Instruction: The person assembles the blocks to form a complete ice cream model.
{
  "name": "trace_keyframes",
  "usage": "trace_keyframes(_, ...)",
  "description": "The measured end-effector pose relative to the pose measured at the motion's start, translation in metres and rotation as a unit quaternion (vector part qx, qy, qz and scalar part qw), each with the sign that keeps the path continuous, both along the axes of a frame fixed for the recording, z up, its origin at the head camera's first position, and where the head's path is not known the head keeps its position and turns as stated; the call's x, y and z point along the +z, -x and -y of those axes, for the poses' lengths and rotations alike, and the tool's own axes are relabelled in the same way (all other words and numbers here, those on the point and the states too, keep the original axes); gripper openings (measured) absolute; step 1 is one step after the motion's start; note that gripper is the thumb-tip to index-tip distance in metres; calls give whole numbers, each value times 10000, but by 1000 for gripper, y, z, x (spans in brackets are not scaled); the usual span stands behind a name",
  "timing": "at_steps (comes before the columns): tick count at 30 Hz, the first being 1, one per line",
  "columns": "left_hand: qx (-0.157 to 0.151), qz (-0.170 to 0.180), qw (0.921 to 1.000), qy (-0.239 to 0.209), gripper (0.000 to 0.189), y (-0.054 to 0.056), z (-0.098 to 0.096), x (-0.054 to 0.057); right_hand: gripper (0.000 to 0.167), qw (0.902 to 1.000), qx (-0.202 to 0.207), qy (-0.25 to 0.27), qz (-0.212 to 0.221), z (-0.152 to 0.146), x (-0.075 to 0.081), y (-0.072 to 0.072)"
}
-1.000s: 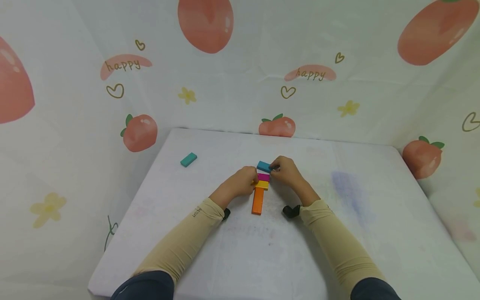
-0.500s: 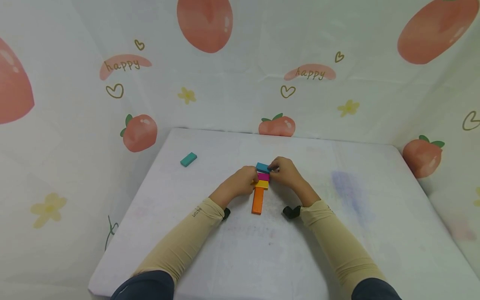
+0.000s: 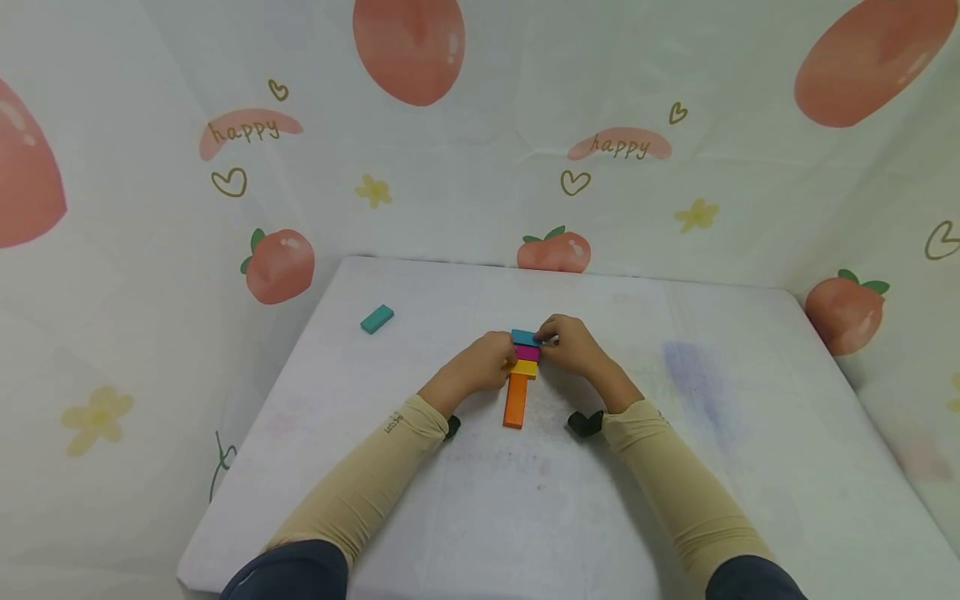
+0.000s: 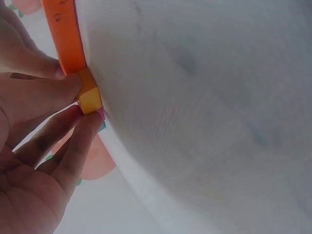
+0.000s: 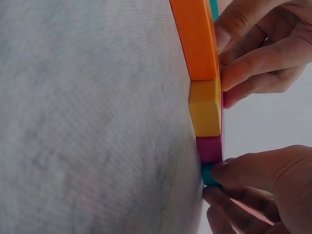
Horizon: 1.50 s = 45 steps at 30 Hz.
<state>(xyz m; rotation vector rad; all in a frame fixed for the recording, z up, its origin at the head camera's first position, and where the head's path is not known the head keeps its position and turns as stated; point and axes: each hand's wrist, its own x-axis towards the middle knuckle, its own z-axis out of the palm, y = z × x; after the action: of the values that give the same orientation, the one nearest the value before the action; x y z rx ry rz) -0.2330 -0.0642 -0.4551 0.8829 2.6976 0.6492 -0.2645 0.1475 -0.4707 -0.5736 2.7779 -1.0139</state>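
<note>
In the head view an orange block [image 3: 515, 402] points away from me, with a yellow block [image 3: 526, 368] crosswise at its far end. Beyond the yellow one lie a magenta block [image 3: 528, 353] and then a blue block [image 3: 522, 337]. My left hand [image 3: 480, 360] pinches the yellow block's left end between thumb and fingers [image 4: 90, 124], its fingertips near the magenta block. The right end of the blue block is pinched by my right hand [image 3: 576, 346]. In the right wrist view the blue block [image 5: 208, 174] sits close to the magenta block [image 5: 209, 149]. Fingers hide parts of the blocks.
A teal block [image 3: 377, 319] lies alone at the back left of the white table [image 3: 465, 508]. A white cloth with printed fruit [image 3: 555, 252] hangs behind and beside the table. Black devices [image 3: 585, 424] sit at the wrists.
The blue block has been drawn slightly toward me and left, and turned more in line with the magenta block. My right hand moved slightly with it; my left hand stays put.
</note>
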Motion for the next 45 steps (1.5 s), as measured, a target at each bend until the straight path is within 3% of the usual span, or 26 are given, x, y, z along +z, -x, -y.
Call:
trace_keyframes(15, 87, 90, 9999, 23, 20, -2, 1, 2, 24, 9996, 265, -12, -65, -1, -3, 1)
trace_keyframes(38, 74, -63, 9999, -123, 21, -5, 1, 2, 23, 9992, 234, -119, -304, -3, -1, -4)
trace_keyframes(45, 134, -69, 9998, -151, 20, -5, 1, 1, 27, 9997, 228, -82, 57, -5, 1, -5)
